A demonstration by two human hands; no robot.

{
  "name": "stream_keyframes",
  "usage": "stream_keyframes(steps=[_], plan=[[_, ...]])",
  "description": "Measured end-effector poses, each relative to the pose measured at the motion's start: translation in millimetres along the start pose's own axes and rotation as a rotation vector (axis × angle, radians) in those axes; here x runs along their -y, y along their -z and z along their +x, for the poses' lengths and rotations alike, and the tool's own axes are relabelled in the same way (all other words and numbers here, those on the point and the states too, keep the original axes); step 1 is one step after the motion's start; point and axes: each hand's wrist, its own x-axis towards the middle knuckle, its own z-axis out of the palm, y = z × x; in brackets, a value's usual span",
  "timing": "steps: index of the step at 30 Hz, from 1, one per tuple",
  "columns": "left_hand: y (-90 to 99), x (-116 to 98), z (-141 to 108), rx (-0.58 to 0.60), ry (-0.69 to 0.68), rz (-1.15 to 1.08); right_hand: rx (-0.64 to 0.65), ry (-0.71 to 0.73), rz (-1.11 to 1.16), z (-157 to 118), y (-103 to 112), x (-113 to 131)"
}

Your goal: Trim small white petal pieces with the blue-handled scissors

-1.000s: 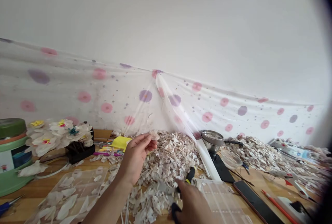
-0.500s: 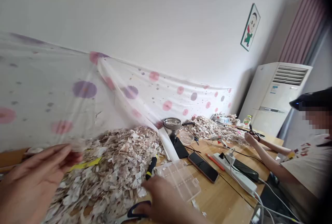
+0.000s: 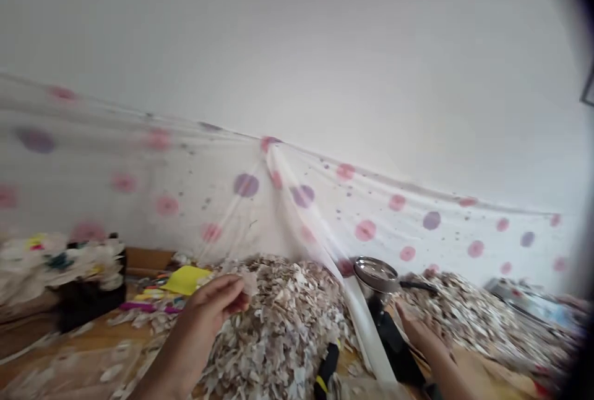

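The left hand (image 3: 218, 301) is closed at the fingertips, pinching a thin pale flake (image 3: 249, 285) just in front of a big heap of whitish-brown flakes (image 3: 278, 326). The right hand (image 3: 424, 335) is open, with its fingers stretched out — it is a bit blurry. It is near a flat black thing (image 3: 401, 353) and a round shiny metal pot (image 3: 375, 273).

Between the big heap and the flat black thing lies a long white roll (image 3: 366, 326). A black and yellow handle (image 3: 327, 368) sits at the front of the heap, near a clear plastic box (image 3: 366, 389).

Left of the heap are a bright yellow sheet (image 3: 185, 279) and a thin purple stick (image 3: 143, 308). Farther left are white flowers (image 3: 60, 264) with colored middles — they look blurry too. A second flake heap (image 3: 477, 316) is on the right. Behind it all, a see-through sheet with pink and purple dots (image 3: 245, 221) hangs on the pale wall (image 3: 297, 47).
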Motion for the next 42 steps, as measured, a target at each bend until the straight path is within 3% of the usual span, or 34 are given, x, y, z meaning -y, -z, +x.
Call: stream_keyframes(steps=[3, 6, 8, 13, 15, 17, 18, 23, 29, 36, 42], plan=[[0.9, -4, -1, 0.036, -0.034, 0.041, 0.014, -0.068, -0.015, 12, 3, 14], [4.3, -3, -2, 0.078, -0.051, 0.101, -0.032, 0.101, 0.072, 9, 25, 49], [4.5, -3, -5, 0.126, -0.055, 0.154, -0.069, 0.24, 0.178, -9, 43, 84], [-1.0, -6, -19, 0.233, -0.061, 0.201, 0.026, 0.598, 0.548, -115, 77, 177], [-3.5, -8, -27, 0.26, -0.058, 0.209, 0.117, 0.596, 0.953, -161, 82, 204], [-5.7, -11, -32, 0.291, -0.068, 0.222, 0.222, 0.58, 1.107, -193, 82, 223], [-6.7, -12, -35, 0.308, -0.081, 0.235, 0.216, 0.537, 1.159, -203, 81, 229], [-8.7, -13, -36, 0.39, -0.151, 0.391, 0.226, 0.451, 1.197, -217, 73, 239], [-2.7, -14, -30, 0.34, -0.262, 0.544, 0.091, 0.39, 1.273, -218, 66, 239], [-0.8, -17, -29, 0.417, -0.241, 0.56, 0.371, 0.271, 1.422, -217, 67, 242], [0.2, -19, -26, 0.449, -0.242, 0.635, 0.348, 0.258, 1.423, -215, 66, 241]])
